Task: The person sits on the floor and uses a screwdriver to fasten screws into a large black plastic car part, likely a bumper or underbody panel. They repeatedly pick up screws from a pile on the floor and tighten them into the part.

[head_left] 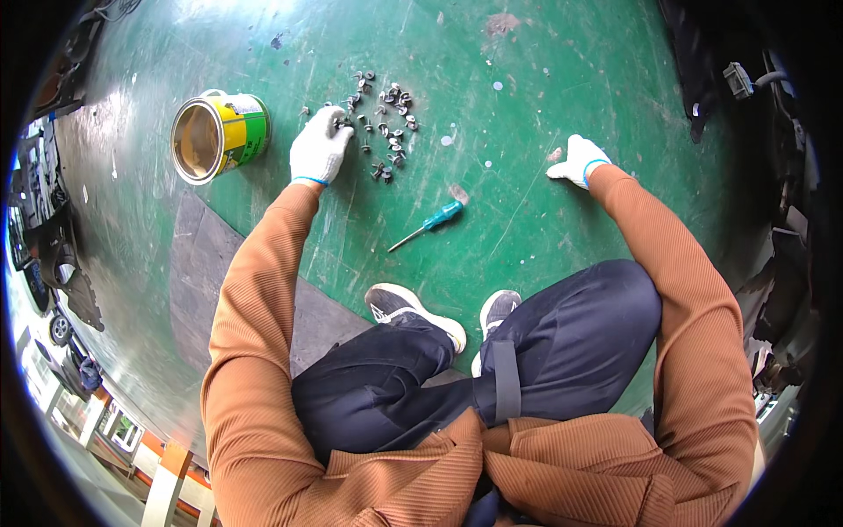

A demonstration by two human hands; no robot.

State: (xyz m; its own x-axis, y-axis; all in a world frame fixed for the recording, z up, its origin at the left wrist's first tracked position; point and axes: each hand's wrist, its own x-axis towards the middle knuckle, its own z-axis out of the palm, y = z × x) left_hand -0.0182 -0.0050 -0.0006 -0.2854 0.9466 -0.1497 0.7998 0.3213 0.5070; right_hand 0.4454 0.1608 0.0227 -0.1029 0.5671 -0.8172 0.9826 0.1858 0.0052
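Note:
My left hand [319, 147], in a white knit glove, is at the left edge of a loose scatter of small dark and grey fasteners [395, 123] on the green floor. Its thumb and forefinger close around a small fastener [342, 124], partly hidden by the glove. Off to the right, my gloved right hand [580, 162] rests at the floor, thumb and fingers apart, holding nothing. Between the hands and nearer my feet lies a screwdriver [443, 215] with a teal handle, its tip toward the lower left.
Left of my left hand, a yellow and green can [245, 132] lies tipped, its mouth facing left. A dark mat [206, 272] covers floor at the left, near my shoes [413, 309]. Dark parts [777, 220] line the right side; a car wheel [61, 329] shows far left.

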